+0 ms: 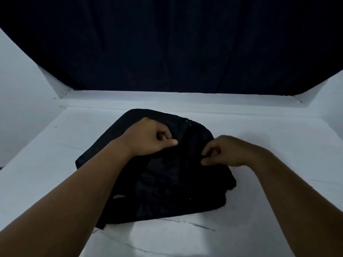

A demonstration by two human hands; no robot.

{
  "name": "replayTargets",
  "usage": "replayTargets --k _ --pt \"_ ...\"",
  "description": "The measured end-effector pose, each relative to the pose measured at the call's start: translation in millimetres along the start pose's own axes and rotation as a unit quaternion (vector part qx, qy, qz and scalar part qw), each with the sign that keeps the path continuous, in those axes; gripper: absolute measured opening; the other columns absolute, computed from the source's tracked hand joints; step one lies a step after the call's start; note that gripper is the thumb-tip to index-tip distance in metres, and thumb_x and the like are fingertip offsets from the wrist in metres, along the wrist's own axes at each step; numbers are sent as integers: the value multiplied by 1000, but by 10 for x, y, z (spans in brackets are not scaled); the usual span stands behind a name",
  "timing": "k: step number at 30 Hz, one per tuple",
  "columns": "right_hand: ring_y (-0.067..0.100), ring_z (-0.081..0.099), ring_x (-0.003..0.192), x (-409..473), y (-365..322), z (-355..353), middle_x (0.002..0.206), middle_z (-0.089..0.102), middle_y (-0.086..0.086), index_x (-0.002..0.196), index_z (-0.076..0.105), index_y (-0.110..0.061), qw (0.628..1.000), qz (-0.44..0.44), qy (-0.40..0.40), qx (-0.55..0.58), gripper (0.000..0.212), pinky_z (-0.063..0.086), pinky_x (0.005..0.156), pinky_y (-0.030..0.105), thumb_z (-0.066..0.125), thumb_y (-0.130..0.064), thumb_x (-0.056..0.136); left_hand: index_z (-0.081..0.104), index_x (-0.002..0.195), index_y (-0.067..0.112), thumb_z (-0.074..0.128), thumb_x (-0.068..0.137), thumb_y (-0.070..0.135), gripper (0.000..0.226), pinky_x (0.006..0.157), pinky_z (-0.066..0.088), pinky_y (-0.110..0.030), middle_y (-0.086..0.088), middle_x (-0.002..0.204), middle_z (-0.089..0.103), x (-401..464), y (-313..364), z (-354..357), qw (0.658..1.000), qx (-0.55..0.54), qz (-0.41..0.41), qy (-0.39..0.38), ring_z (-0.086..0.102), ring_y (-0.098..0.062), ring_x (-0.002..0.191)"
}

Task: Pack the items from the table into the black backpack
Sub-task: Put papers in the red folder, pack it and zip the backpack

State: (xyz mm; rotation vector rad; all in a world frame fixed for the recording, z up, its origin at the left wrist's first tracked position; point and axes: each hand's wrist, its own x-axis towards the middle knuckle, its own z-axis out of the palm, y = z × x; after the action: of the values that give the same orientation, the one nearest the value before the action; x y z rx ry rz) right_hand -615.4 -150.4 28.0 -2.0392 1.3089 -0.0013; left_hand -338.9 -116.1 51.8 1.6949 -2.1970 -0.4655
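Roughly, by label:

backpack: the black backpack [163,175] is laid flat on the white desk [55,173], near the middle, slumped and creased; its far end is turned toward the dark curtain [176,43].

left hand: the left hand [148,138] is set on the far part of the backpack, fingers [163,135] curled, thumb stretched toward the centre line; cloth appears to be pinched there, probably so the bag is held steady. What exactly is pinched cannot be told, black on black.

right hand: the right hand [222,151] is placed at the right edge of the backpack, fingertips and thumb closed on something small and dark. A zip pull is the likely guess, not confirmed.

zip line: a seam with small bright specks [187,120] is seen running down the top of the bag between the two hands; open or closed cannot be told.

why held so: one hand is used as an anchor and the other as the puller, a grip judged to suit working a zip on limp cloth.

items: no loose items are seen on the desk in this view; either they are already packed or out of frame.

stage: judged to be opening or closing the bag; which cannot be decided.

risk: limp cloth may bunch under the zip.

desk cover: wrinkled, with dark marks near the front edge [200,226].
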Motion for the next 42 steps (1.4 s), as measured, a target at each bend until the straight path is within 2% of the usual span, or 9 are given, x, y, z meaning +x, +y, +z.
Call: replayTargets --k 4,8,11,14,18,25,31,35,42 --pt "2 63 76 471 48 -36 88 69 -10 96 74 -25 973 -56 206 91 7 43 70 18 71 -28 91 76 98 30 65 95 35 12 89 55 -37 14 94 74 464 -137 33 999 9 26 46 67 -6 91" --pt "-2 60 74 894 23 15 97 69 -9 104 74 -19 951 -49 275 132 19 44 71 12 58 -12 97 74 105 25 60 98 27 16 96 50 -38 10 106 72 895 -260 161 997 36 53 40 62 -13 102" --pt "12 64 88 1175 13 62 108 71 -3 111 73 -19 953 -6 268 144 23 50 85 26 54 -15 98 75 102 25 59 98 26 16 94 50 -34 9 104 71 1176 -315 230 999 18 36 5 62 -11 101" --pt "21 64 108 1474 88 144 119 69 -1 124 68 -27 973 36 201 106 29 45 88 28 52 -28 100 72 106 31 59 97 34 16 100 47 -36 9 115 68 1421 -425 321 999 29 -3 -39 58 -14 113" --pt "25 65 102 1663 234 284 95 58 -6 127 65 -37 986 44 147 70 32 45 81 29 55 -38 97 58 131 39 50 98 52 37 113 29 -42 13 140 57 1575 -524 511 989 95 -55 -104 48 -16 131" --pt "10 60 85 1571 300 489 95 61 -11 99 68 -31 950 -35 292 102 11 45 72 26 65 -27 89 56 126 54 49 97 52 30 109 22 -46 15 137 53 1666 -535 600 985 103 -65 -123 42 -16 133" --pt "11 56 65 1468 297 502 76 60 -9 89 54 -22 934 -18 317 163 5 42 57 28 56 -22 94 51 134 57 48 99 53 36 111 22 -52 16 140 48 1633 -497 623 983 136 -16 -125 36 -15 136" --pt "11 49 57 1365 275 447 67 55 -6 85 49 -21 931 -15 317 182 11 39 53 28 52 -22 96 55 131 57 46 102 47 31 117 14 -53 26 137 46 1560 -478 625 980 124 56 -144 33 -6 136" --pt "19 51 71 1176 188 539 81 53 -1 87 48 -15 945 -70 299 111 10 44 61 42 48 -17 97 67 102 43 52 99 35 17 96 27 -40 19 110 56 1601 -447 676 984 119 43 -126 48 -12 112"
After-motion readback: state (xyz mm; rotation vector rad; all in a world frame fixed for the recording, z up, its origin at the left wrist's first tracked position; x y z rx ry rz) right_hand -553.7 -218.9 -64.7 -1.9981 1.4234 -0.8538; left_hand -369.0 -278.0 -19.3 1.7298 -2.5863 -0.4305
